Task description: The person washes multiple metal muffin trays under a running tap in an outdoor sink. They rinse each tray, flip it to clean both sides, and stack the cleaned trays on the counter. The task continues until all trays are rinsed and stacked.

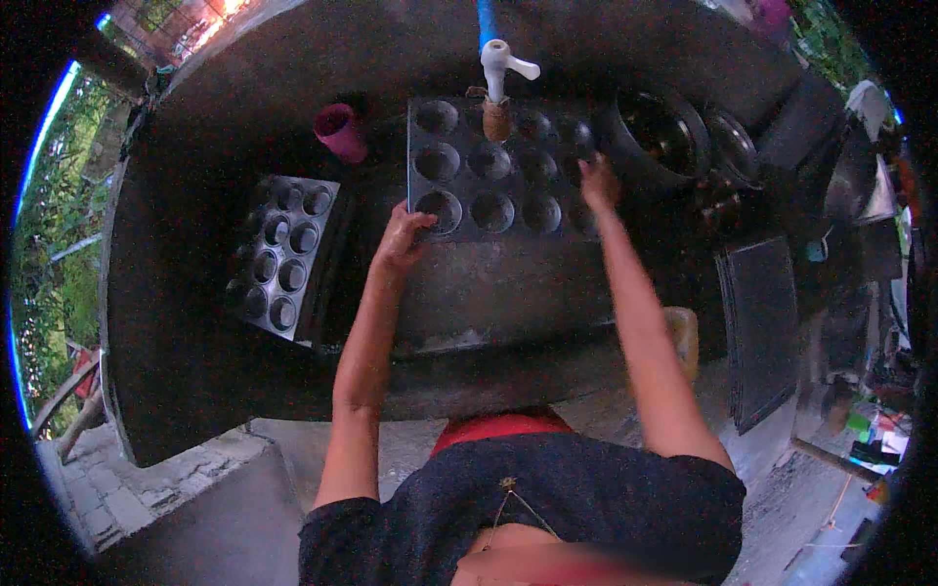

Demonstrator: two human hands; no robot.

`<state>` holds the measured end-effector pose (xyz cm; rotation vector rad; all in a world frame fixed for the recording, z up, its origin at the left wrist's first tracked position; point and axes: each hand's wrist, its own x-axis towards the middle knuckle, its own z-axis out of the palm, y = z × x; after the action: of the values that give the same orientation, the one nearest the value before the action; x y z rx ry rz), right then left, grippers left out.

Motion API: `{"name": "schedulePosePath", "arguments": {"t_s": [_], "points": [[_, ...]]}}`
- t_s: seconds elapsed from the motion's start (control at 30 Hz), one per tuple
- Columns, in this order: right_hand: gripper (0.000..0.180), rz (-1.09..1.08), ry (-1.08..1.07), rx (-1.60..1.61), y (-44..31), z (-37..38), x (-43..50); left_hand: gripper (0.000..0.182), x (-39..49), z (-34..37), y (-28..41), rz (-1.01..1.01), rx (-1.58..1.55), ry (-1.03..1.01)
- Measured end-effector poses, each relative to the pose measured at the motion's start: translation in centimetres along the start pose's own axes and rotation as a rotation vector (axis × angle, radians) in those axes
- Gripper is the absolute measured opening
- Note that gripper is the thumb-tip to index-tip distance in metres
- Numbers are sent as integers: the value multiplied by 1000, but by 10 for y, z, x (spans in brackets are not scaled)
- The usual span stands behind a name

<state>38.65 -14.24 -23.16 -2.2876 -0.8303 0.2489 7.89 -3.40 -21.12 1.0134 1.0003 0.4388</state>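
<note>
A dark metal muffin pan (514, 187) with rows of round cups lies below the tap over the sink basin (506, 286). My left hand (404, 233) grips its near left corner, thumb over the rim by a cup. At the pan's right side, my right hand (601, 183) has its fingers on or just over the top surface; whether it grips the edge is too dark to tell. The white plastic tap (497, 69), fed by a blue pipe (486, 22), has a brown wrapped spout (497, 119) that hides part of a cup. No water stream is visible.
To the left, another muffin pan (286, 256) rests tilted on the dark counter. A pink plastic cup (341, 133) stands behind it. Round metal pans (663, 135) sit at the back right. Flat dark trays (762, 329) lean upright at right, near a yellowish container (683, 340).
</note>
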Motion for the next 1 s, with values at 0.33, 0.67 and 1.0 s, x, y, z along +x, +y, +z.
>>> {"name": "schedulePosePath", "arguments": {"t_s": [0.33,0.67,1.0], "points": [[66,-283,41,-183,-109,96,-11,34,-17,-27,-31,-49,-140,290],[57,-53,-267,403,-29,65,8,40,-34,-41,-73,-39,-415,76],[22,-220,6,593,-39,-99,35,66,39,89,-102,-318,-847,-199]]}}
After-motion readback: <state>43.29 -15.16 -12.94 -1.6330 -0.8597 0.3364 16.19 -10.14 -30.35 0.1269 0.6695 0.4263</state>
